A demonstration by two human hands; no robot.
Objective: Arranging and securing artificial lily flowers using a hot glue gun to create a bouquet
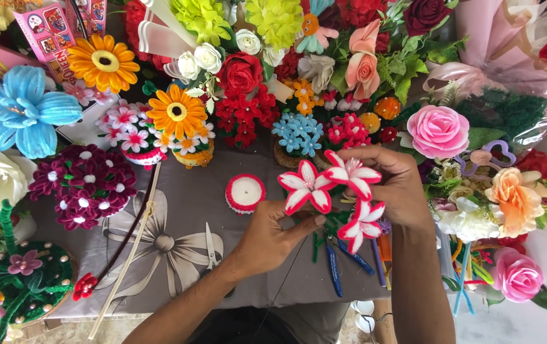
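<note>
Three red-and-white pipe-cleaner flowers point(332, 191) on green stems are bunched together above the grey cloth. My left hand point(272, 237) pinches the stems just under the leftmost bloom point(306, 185). My right hand point(395, 181) curls over the bunch from the right, fingers touching the upper bloom point(353, 174). A third bloom point(362, 222) hangs lower, between both hands. A small round red-and-white disc point(245, 192) lies on the cloth just left of the flowers.
Scissors point(212, 247), blue-handled pliers point(334, 267) and loose pipe cleaners point(381, 251) lie on the grey cloth point(178, 210). Handmade flowers crowd all around: orange daisies point(176, 111), a blue bloom point(23, 110), maroon cluster point(85, 185), pink roses point(438, 130). A wooden stick point(123, 264) lies left.
</note>
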